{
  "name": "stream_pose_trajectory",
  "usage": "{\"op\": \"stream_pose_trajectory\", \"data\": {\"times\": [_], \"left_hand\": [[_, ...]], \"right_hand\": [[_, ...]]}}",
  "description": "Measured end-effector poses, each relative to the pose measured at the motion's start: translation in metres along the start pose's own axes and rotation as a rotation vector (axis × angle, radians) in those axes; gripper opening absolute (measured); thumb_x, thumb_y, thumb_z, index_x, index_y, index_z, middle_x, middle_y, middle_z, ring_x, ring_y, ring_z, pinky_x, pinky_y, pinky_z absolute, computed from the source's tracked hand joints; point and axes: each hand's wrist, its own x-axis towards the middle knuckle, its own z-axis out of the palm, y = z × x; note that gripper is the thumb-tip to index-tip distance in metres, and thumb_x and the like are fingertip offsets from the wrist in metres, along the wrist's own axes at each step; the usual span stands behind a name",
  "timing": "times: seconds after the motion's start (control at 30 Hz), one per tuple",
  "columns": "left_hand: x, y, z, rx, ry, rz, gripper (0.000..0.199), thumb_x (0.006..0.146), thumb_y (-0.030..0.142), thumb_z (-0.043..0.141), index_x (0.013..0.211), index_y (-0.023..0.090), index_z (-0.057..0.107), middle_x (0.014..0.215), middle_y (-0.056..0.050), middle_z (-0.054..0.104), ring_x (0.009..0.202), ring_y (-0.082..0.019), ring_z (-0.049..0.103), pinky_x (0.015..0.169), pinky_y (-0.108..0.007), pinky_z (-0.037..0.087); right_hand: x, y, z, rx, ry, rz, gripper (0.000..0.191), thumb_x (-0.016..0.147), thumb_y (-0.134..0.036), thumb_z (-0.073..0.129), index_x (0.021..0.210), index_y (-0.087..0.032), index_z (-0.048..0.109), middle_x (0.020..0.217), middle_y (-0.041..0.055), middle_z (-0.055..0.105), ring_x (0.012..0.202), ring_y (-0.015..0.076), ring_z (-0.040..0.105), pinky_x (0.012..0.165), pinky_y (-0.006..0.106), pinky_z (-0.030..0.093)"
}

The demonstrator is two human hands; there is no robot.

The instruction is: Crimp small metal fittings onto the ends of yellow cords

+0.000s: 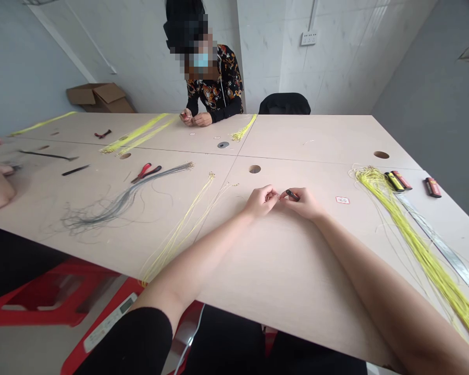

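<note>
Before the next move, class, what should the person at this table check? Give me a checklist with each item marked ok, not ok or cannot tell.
1. Left hand and right hand both in view: ok.
2. Dark object held in the right hand: ok.
3. What the left fingertips pinch, clearly identified: cannot tell; too small.
4. Red-handled pliers away from both forearms: ok, they lie beyond the grey strands.
5. Large yellow bundle tidy, without stray strands: not ok; loose ones stick out.

Left hand (262,201) and right hand (303,203) nearly meeting, fingers curled, forearms converging.
</note>
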Motion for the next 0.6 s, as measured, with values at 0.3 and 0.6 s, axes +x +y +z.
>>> {"op": "stream_pose_trajectory", "data": {"times": [0.3,0.6], "left_hand": [[-0.0004,-0.001,-0.0001,0.009,-0.006,-0.01,0.018,0.079,0.032,0.053,0.07,0.017,0.053,0.05,0.007,0.039,0.049,-0.007,0.034,0.052,-0.023,0.028],[0.0003,-0.0051,0.0005,0.028,-0.009,0.012,0.02,0.08,0.034,0.054,0.069,0.017,0.052,0.047,0.008,0.036,0.048,-0.007,0.033,0.053,-0.023,0.028]], "right_hand": [[0.0004,0.0037,0.0021,-0.003,0.0,-0.005,0.027,0.07,-0.041,0.056,0.069,-0.014,0.06,0.054,-0.0056,0.027,0.054,0.008,0.023,0.052,0.026,0.02],[0.0003,0.0017,0.0028,-0.023,-0.003,0.008,0.026,0.069,-0.041,0.054,0.064,-0.015,0.054,0.055,-0.0049,0.026,0.056,0.0083,0.023,0.053,0.026,0.019]]}}
